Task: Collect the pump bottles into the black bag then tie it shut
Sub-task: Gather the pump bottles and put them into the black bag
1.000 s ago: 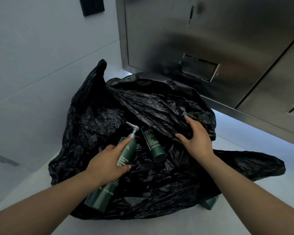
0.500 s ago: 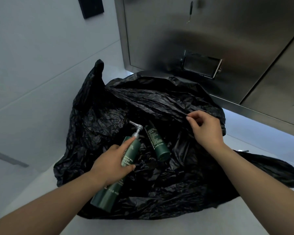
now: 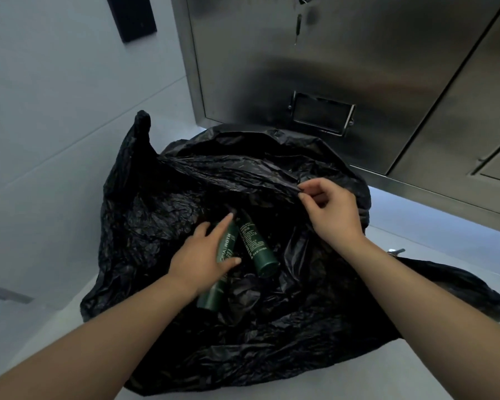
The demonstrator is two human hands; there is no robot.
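Dark green cylindrical pump bottles lay in the mouth of the crinkled black plastic bag (image 3: 162,226) on the pale worktop (image 3: 416,376). Left hand (image 3: 205,255) was wrapped around the nearer bottle (image 3: 223,264), its long axis pointing away into the opening. The second bottle (image 3: 257,249) lay just beside it, to the right. Right hand (image 3: 332,212) pinched the bag's upper edge, holding the mouth open. Loose folds crowded the way in; steel cabinet doors (image 3: 344,67) stood behind.
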